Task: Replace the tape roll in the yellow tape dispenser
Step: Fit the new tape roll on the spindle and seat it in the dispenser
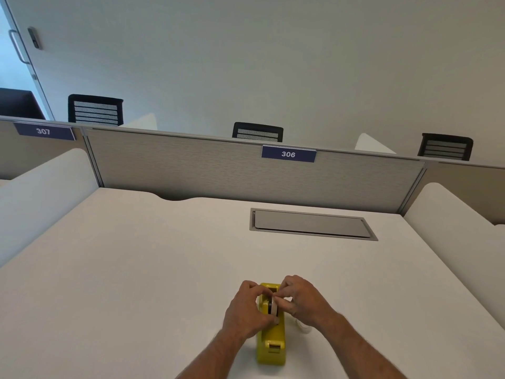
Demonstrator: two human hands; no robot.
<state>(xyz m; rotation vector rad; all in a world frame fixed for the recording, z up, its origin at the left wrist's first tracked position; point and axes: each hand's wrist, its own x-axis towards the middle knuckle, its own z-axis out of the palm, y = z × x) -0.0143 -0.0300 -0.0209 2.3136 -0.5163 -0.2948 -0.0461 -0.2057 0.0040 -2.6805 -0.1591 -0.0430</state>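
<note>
The yellow tape dispenser point(271, 341) stands on the white desk point(136, 269) near the front edge, its cutter end toward the person. Both hands meet over its far half, where the tape roll point(273, 307) sits upright in the slot. The left hand point(246, 310) is curled against the dispenser's left side, fingers at the roll; the right hand point(303, 299) pinches the roll from the right – both closed on it. A second roll point(303, 326) lies just beside the right wrist, mostly hidden
</note>
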